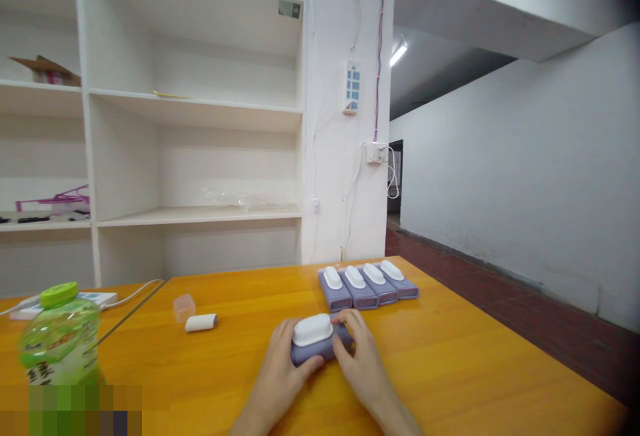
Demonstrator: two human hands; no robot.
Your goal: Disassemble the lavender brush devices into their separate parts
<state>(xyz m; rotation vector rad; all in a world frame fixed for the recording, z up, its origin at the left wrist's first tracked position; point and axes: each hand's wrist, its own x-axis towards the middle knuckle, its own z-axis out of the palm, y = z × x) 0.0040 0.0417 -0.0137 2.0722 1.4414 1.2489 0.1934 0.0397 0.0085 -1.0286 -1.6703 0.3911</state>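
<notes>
A purple-grey block (315,352) with a white oval piece (313,330) on top lies low over the table near the front, between my two hands. My left hand (286,361) grips its left end, thumb along the near side. Closed round the right end is my right hand (359,344), with fingertips by the end of the white piece. Beyond them stand several similar blocks (365,297) side by side, each topped by a white oval piece (355,277). What exactly the blocks are, I cannot tell.
On the wooden table (240,296) to the left are a small white roll-shaped object (201,323) and a clear pinkish cup or cap (185,307). A green-lidded bottle (63,336) stands near the left edge, before a power strip (95,300). Shelves (200,216) rise behind.
</notes>
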